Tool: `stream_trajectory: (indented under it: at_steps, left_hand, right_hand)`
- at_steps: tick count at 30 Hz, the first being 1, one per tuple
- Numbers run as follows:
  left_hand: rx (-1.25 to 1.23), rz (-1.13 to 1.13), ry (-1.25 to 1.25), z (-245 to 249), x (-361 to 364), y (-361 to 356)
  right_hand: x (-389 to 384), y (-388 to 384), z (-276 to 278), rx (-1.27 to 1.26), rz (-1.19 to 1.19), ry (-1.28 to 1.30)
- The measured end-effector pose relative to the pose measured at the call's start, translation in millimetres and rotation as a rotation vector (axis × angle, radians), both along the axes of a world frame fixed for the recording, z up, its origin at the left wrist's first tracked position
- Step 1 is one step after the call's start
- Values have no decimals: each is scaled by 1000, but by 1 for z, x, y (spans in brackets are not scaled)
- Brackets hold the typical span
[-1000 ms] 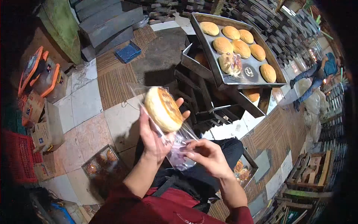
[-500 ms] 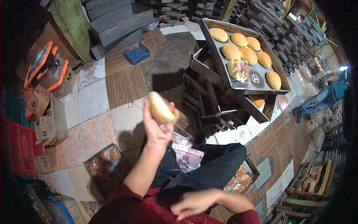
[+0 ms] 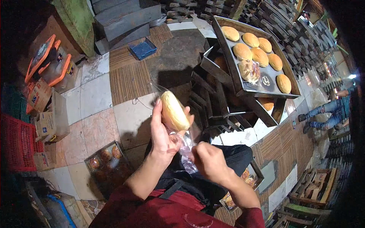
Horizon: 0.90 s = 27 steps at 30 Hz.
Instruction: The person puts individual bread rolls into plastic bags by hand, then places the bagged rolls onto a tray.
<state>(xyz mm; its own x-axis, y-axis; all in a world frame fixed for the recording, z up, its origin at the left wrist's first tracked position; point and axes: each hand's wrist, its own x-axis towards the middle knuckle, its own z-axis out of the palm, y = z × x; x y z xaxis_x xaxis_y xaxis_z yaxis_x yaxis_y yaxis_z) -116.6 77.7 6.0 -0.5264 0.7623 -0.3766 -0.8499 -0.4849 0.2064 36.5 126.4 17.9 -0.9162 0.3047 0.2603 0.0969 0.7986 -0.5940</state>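
Note:
A long pale-gold bread bun [image 3: 175,112] rests upright in my left hand [image 3: 160,133], with the fingers and thumb around its lower part. Clear plastic hangs below the bun. Beside it my right hand [image 3: 212,161] is closed at the edge of a clear plastic bag [image 3: 186,154] over my lap; its fingertips are partly hidden. At the upper right, a metal tray [image 3: 262,88] carries several round golden buns [image 3: 259,57] and one bun in a printed wrapper [image 3: 249,71].
More dark trays [image 3: 216,72] are stacked under the top one. Wrapped breads lie in a tray [image 3: 91,167] at my left and another at my right knee. A blue tray [image 3: 142,49], red crate [image 3: 17,144] and cardboard boxes [image 3: 45,125] stand around. A person [image 3: 327,110] is at far right.
My right hand has moved up from near my chest to the plastic below the bun. My left hand with the bun has shifted slightly right and down.

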Motion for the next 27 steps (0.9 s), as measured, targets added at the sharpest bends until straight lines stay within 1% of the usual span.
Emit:
stream_trajectory:
  at_steps: [1,2,3,4,5,6,7,8,9,10,11,12,14,15,16,19,20,22,23,24,26,27]
  left_hand:
    - [27,-54,-31,-4,-2,2]
    - [31,-56,-26,-9,-10,8]
    - [-79,72,-58,-13,-21,16]
    - [-189,200,-89,-14,-27,18]
    - [-97,179,-31,-11,-32,12]
    - [-98,174,-32,-6,-30,11]
    - [-21,158,-1,-1,-24,9]
    - [60,141,31,2,-20,9]
    - [94,105,26,3,-16,8]
    - [97,101,24,5,-11,8]
    - [82,80,48,9,-7,8]
    - [62,62,72,13,-4,8]
    - [-9,22,43,21,-1,5]
    - [1,-3,6,18,-3,4]
    - [12,-31,-31,14,-4,4]
    - [13,-53,-79,13,-3,3]
    - [16,-55,-77,9,-4,5]
    - [62,-116,-99,5,-6,6]
    - [-38,-60,-147,7,-4,11]
    - [-38,-55,-147,2,-10,12]
    - [100,118,-58,-13,-24,16]
    - [91,143,-46,-7,-25,16]
  right_hand:
    - [1,-7,14,-124,32,-111]
    - [11,-12,26,-356,445,-96]
    - [24,-26,30,-637,855,-151]
    - [24,-33,55,-512,1251,-653]
    - [35,-29,53,-609,1154,-505]
    - [52,-26,52,-714,1050,-355]
    - [48,-10,64,-781,600,-98]
    - [44,6,56,-494,249,-38]
    - [35,7,53,-404,-81,19]
    - [27,11,47,-365,-199,26]
    - [20,14,39,-214,-219,77]
    - [15,13,38,-214,-216,76]
    - [5,10,35,41,-171,110]
    - [1,12,30,182,-131,151]
    - [0,12,25,177,-129,149]
    - [-5,12,15,210,1,163]
    - [-6,10,13,213,0,164]
    - [-4,-1,8,75,3,81]
    - [1,-11,11,-183,291,70]
    - [9,-25,16,-443,579,54]
    - [24,-55,34,-686,1165,-318]
    - [26,-44,36,-680,1163,-315]
